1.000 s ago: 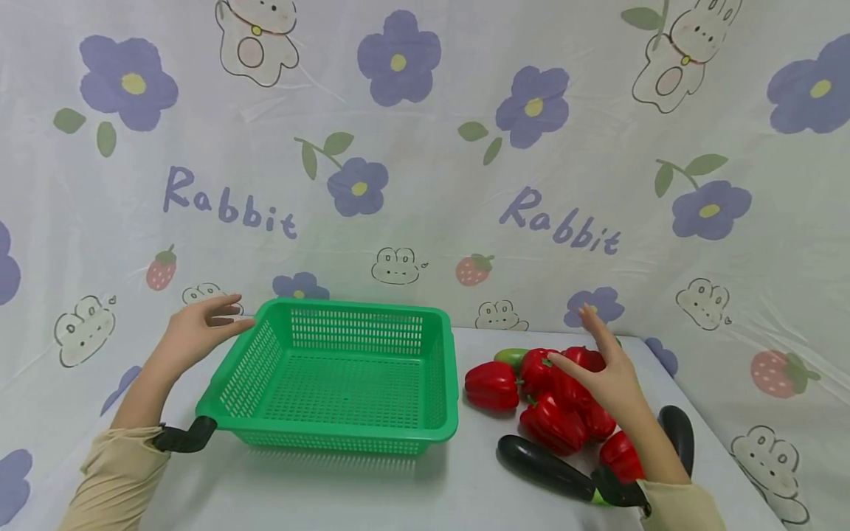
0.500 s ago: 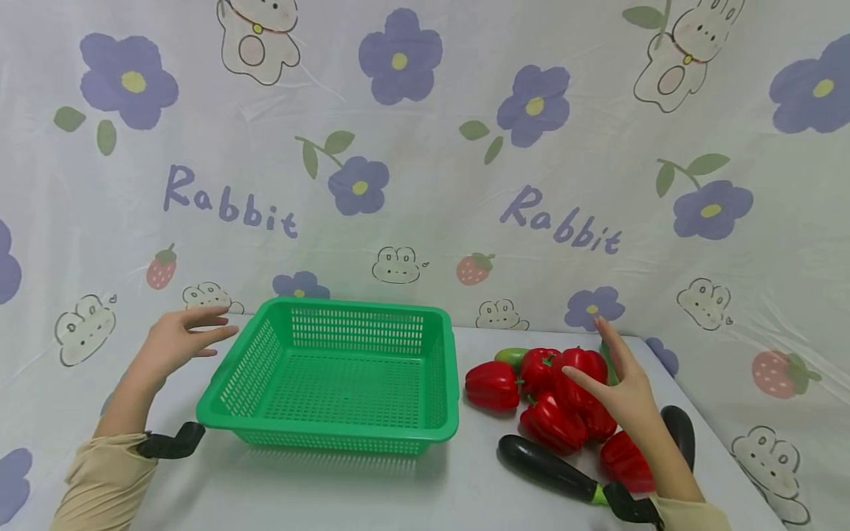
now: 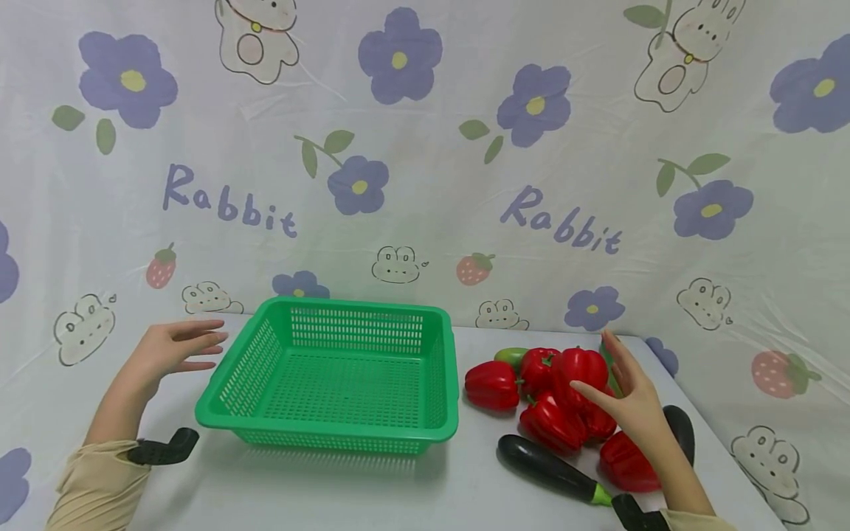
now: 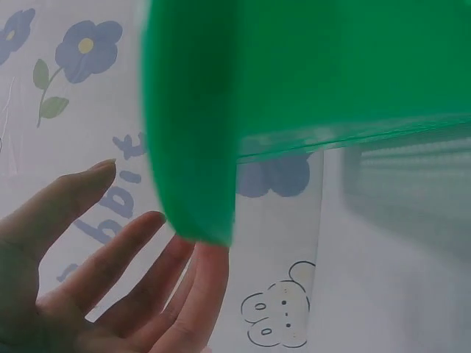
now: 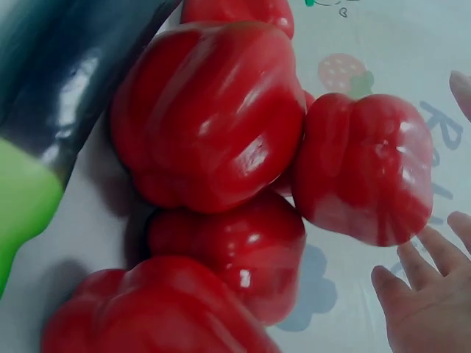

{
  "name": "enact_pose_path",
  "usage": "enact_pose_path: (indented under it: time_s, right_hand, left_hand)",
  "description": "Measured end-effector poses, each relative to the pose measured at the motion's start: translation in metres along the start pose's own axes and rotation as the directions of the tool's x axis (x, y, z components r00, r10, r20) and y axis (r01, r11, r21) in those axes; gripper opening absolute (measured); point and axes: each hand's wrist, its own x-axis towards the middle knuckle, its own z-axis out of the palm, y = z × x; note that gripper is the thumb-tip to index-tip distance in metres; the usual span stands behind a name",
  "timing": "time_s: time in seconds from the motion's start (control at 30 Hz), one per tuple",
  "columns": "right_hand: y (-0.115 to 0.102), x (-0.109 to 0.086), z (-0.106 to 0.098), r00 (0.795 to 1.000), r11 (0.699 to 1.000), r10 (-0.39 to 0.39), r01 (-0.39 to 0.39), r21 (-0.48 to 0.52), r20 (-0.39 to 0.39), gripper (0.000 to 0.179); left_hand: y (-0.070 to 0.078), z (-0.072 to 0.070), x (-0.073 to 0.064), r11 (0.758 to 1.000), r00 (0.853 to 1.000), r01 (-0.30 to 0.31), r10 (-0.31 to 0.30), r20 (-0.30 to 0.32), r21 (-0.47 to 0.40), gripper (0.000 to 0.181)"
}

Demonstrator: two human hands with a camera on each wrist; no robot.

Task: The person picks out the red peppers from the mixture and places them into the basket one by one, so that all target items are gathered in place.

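Observation:
My left hand [image 3: 169, 352] hovers just left of the green plastic basket [image 3: 332, 426], its fingers loosely spread and nothing held. In the left wrist view, the basket's rim [image 4: 193, 110] overlaps the fingertips. On the right, my right hand [image 3: 627, 387] has thumb and fingers spread wide beside a red bell pepper [image 3: 580, 367] that lies atop a pile of others. The right wrist view shows that pepper [image 5: 368, 169] with the fingertips right at its edge. Lower in the pile, a red bell pepper [image 3: 629, 461] is partly covered by my right forearm.
A dark eggplant [image 3: 544, 464] with a green stem lies in front of the peppers. Another dark eggplant [image 3: 680, 429] is behind the right forearm. A light green vegetable [image 3: 510, 357] shows behind the pile. Rabbit-print cloth [image 3: 425, 184] hangs behind the white table [image 3: 319, 494].
My left hand has drawn left and down, away from the basket's rim. My right hand has shifted right and lower beside the peppers. The basket and vegetables stay put.

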Motion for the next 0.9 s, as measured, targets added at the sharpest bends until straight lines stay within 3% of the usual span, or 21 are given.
enact_pose_path:
  time_s: [0.3, 0.9]
  right_hand:
    - [0.003, -0.002, -0.002, 0.998, 0.998, 0.053, -0.054, 0.024, 0.041, 0.094]
    - [0.008, -0.004, 0.003, 0.994, 0.997, 0.082, -0.083, 0.006, 0.067, 0.099]
  left_hand:
    - [-0.013, -0.002, -0.001, 0.992, 0.993, 0.109, -0.106, 0.047, -0.058, 0.067]
    - [-0.039, 0.001, 0.002, 0.957, 0.968, 0.233, -0.211, 0.137, -0.173, 0.064]
